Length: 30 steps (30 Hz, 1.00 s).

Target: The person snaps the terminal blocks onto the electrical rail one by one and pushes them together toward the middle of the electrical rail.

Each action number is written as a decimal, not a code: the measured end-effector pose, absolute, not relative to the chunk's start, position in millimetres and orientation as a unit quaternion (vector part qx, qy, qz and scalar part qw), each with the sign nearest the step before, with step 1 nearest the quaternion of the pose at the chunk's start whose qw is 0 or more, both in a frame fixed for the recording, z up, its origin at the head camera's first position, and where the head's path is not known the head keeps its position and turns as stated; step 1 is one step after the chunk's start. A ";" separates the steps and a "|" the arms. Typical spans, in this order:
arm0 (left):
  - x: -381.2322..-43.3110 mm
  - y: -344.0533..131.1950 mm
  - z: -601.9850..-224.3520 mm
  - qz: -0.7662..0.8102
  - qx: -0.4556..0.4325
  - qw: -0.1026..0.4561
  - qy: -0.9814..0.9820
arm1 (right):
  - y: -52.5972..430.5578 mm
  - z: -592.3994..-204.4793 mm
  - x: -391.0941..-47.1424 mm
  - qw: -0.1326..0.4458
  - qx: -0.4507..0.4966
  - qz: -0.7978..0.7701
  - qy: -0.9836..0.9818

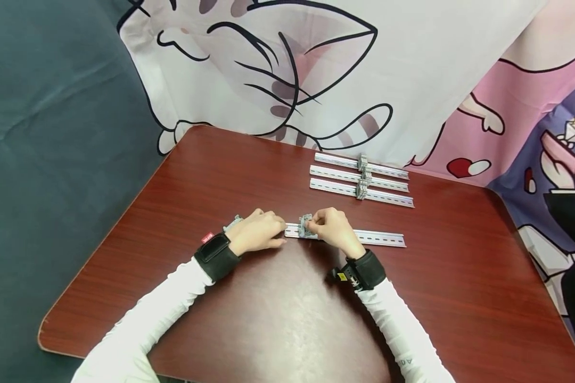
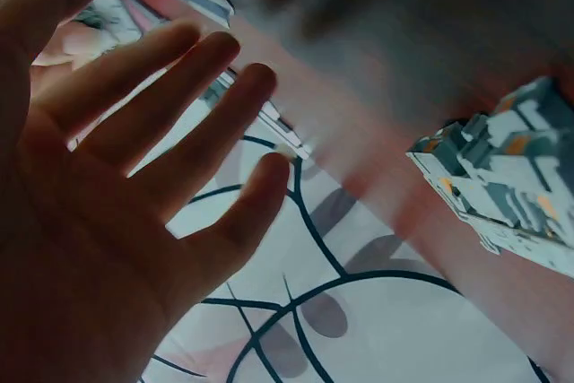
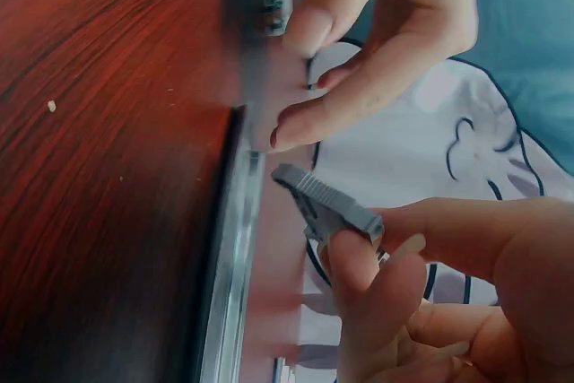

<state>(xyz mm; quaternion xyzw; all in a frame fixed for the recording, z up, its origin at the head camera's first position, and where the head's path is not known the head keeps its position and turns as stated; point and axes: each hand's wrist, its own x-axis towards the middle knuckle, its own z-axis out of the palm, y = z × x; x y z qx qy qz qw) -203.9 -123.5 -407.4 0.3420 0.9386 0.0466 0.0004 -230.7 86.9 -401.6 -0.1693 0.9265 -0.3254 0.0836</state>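
My right hand [image 1: 335, 231] pinches a small grey ribbed terminal block [image 3: 327, 204] between thumb and fingers. In the head view this block overlaps the left part of a slotted metal DIN rail [image 1: 380, 238] lying on the table. In the right wrist view the block shows tilted beside the rail's edge. My left hand [image 1: 259, 231] is at the rail's left end, fingertips right by it, with its fingers loosely extended and nothing in its palm. Just beyond the left hand lies a group of grey terminal blocks [image 2: 502, 177], mostly hidden by that hand in the head view.
Three more DIN rails lie side by side at the back right of the brown table [image 1: 211, 170], among them the nearest rail [image 1: 388, 198]. A cluster of grey blocks [image 1: 362, 178] sits across their middles. A printed cloth [image 1: 412, 64] hangs behind the table.
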 end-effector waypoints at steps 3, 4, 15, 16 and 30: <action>-198.9 -122.4 -410.4 0.034 0.355 0.003 0.934 | 79.1 -400.7 -229.3 0.068 -0.171 -0.285 0.941; -197.8 -121.7 -411.2 0.030 0.357 0.005 0.934 | 76.4 -400.3 -228.9 0.064 -0.168 -0.272 0.945; -193.8 -120.8 -415.8 0.036 0.352 0.028 0.935 | 55.7 -399.9 -226.7 0.060 -0.148 -0.213 0.964; -193.9 -120.9 -416.6 0.033 0.352 0.025 0.935 | 54.5 -400.8 -226.6 0.059 -0.147 -0.211 0.965; -191.6 -125.8 -421.8 0.024 0.364 -0.031 0.930 | 33.6 -403.4 -231.4 0.136 -0.153 -0.120 0.971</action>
